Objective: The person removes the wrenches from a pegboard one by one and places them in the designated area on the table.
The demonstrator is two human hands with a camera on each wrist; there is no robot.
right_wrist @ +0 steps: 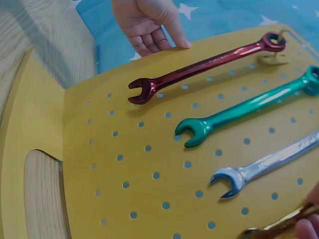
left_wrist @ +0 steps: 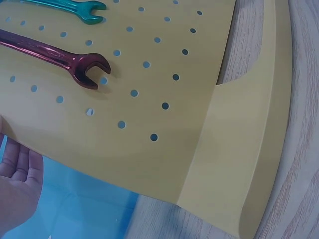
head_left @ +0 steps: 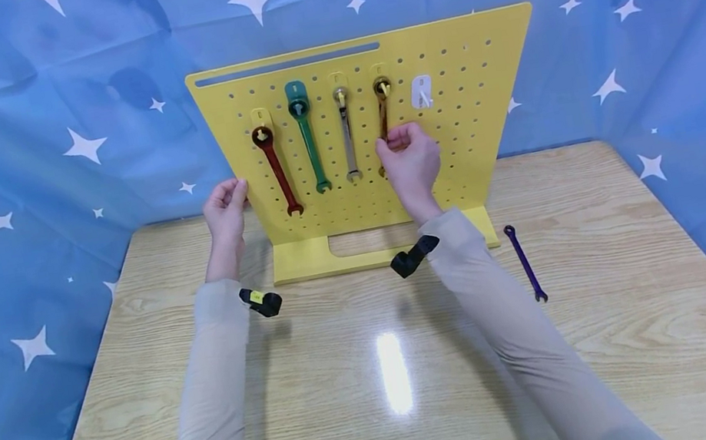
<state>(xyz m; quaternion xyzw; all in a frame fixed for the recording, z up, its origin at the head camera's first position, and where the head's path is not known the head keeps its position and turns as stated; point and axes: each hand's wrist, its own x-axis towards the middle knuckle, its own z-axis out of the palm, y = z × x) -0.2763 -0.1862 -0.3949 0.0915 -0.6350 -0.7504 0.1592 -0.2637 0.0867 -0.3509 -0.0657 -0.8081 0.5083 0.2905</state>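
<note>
On a yellow pegboard (head_left: 472,177) hang a red wrench (head_left: 278,172), a green wrench (head_left: 311,145), a silver wrench (head_left: 347,135) and a gold wrench (head_left: 383,112), each by its ring end on a hook. My right hand (head_left: 413,161) pinches the gold wrench's shaft between thumb and fingers; its ring end is around the hook. The left hand (head_left: 226,208) grips the board's left edge, thumb at the front face and fingers behind. In the right wrist view the red wrench (right_wrist: 209,64) lies nearest the left hand (right_wrist: 152,22).
A white hook (head_left: 421,92) with no wrench on it sits right of the gold wrench. A purple wrench (head_left: 525,263) lies on the wooden table (head_left: 631,329), right of the board's base (head_left: 300,260). Blue star-patterned cloth (head_left: 115,96) hangs behind and at both sides.
</note>
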